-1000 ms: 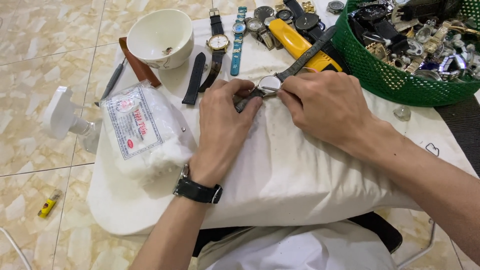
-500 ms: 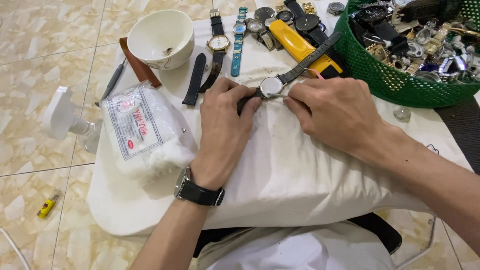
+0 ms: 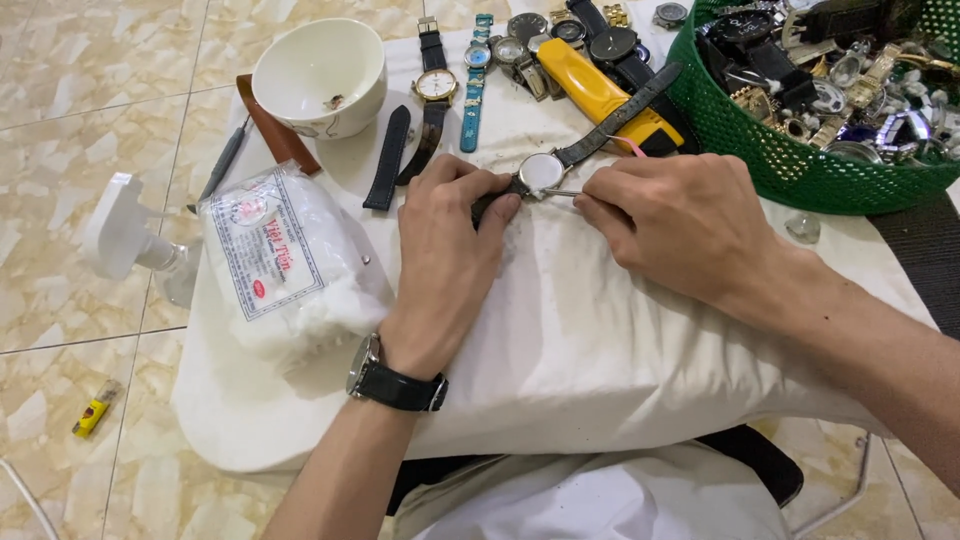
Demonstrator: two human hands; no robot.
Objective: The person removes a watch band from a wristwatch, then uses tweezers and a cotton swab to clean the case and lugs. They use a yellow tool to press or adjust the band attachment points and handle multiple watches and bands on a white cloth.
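My left hand (image 3: 445,250) pins a round silver wristwatch (image 3: 541,171) with a dark grey strap (image 3: 620,115) against the white cloth (image 3: 600,340), thumb and fingers at the case's left side. My right hand (image 3: 680,225) pinches a thin metal tool (image 3: 562,193) whose tip touches the watch case's lower right edge. A black-strapped watch sits on my left wrist (image 3: 395,382). The strap's free end runs up and right over a yellow tool (image 3: 595,95).
A white bowl (image 3: 320,75), a loose black strap (image 3: 388,158), several watches (image 3: 436,85) and a wrapped white cotton pack (image 3: 285,265) lie on the cloth. A green mesh basket (image 3: 790,160) full of watches stands at the top right. Tiled floor (image 3: 80,130) lies to the left.
The watch has been turned so its round silver face shows. My right hand shifted slightly right and now holds the thin tool's tip against the case.
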